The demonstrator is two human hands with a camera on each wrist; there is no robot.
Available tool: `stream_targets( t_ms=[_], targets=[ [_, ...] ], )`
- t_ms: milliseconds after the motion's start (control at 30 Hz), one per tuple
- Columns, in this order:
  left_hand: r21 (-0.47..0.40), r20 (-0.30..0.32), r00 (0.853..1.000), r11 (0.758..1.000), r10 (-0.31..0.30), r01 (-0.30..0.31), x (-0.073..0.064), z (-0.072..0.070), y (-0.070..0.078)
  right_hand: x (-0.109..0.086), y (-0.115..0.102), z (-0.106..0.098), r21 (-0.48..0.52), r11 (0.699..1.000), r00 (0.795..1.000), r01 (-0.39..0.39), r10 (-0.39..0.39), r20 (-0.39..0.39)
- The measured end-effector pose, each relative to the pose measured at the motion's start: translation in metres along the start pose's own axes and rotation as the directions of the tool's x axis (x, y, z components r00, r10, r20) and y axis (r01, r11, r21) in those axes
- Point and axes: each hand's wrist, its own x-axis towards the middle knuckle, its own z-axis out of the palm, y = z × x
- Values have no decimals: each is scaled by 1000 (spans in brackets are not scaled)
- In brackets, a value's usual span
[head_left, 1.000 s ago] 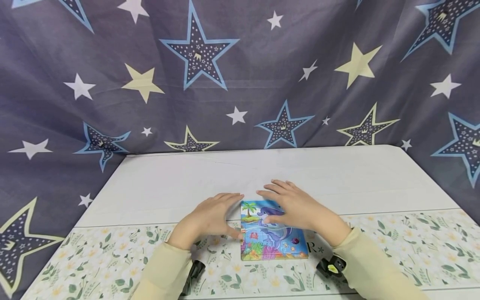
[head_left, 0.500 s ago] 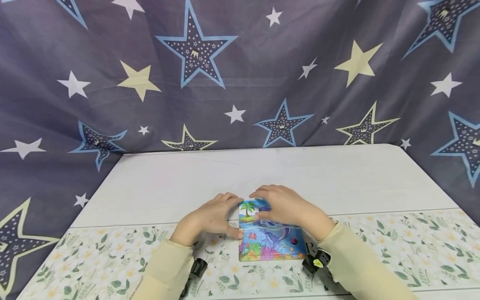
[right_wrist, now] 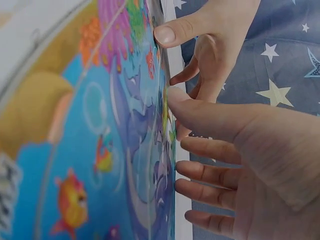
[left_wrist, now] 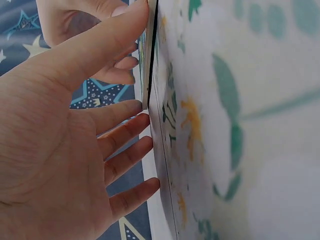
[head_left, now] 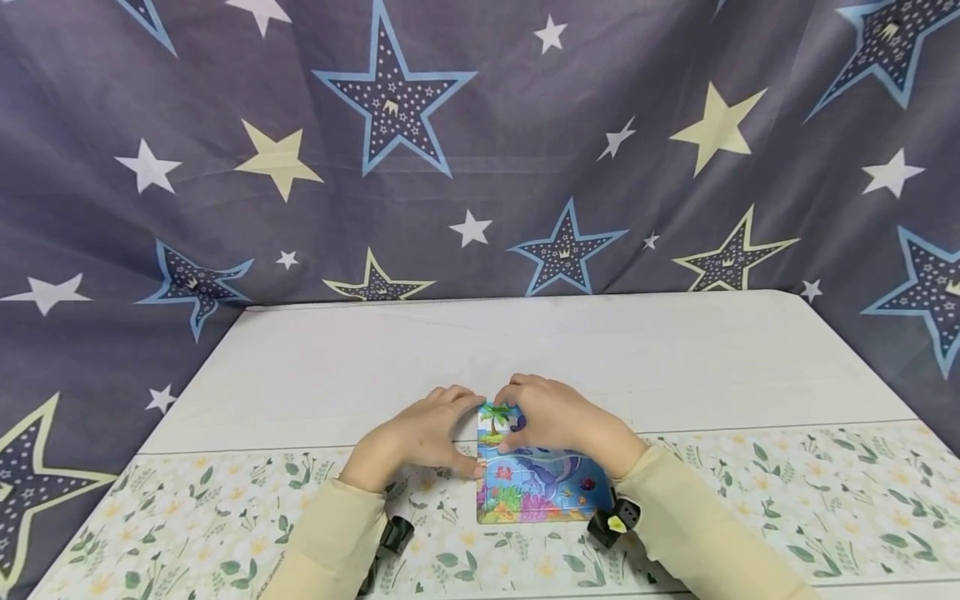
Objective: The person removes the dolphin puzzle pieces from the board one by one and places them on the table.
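Observation:
A flat dolphin jigsaw puzzle point(head_left: 536, 475) lies on the floral table strip, its picture showing sea plants, fish and a palm tree at the top left. My left hand point(head_left: 423, 433) is at its left side, thumb tip on the left edge and index fingertip at the top left corner. The left wrist view shows the board's thin edge point(left_wrist: 147, 60) meeting that thumb and index finger, the other fingers spread. Over the puzzle's upper part reaches my right hand point(head_left: 558, 417), covering the dolphin's head. In the right wrist view its thumb point(right_wrist: 200, 112) and extended fingers are at the puzzle's far edge.
The white table point(head_left: 360, 358) has a floral band point(head_left: 750, 500) across its front. Behind it hangs a dark star-print curtain point(head_left: 480, 167). Black devices are strapped at both wrists, the right one point(head_left: 615, 523) overlapping the puzzle's lower right corner.
My right hand has moved left and slightly down across the puzzle's top, its fingers drawing in toward the palm tree corner. The left hand stays at the left edge.

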Motion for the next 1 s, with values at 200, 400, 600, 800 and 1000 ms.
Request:
stream_targets(
  t_ms=[200,400,600,800,1000],
  targets=[
    [14,35,999,1000,-4,4,-1,0,2,2,-1,1,17,999,1000,-30,30,11],
    [44,37,998,998,-45,44,-2,1,6,7,-1,5,32,998,999,-52,51,19],
    [60,32,997,996,-69,67,-3,1,10,8,-2,6,50,997,998,-54,53,16],
    [71,39,997,995,-70,68,-3,1,9,8,-1,6,62,996,998,-64,63,23],
    [61,34,997,996,-73,71,-4,2,9,8,-1,5,40,998,999,-38,37,23]
  ],
)
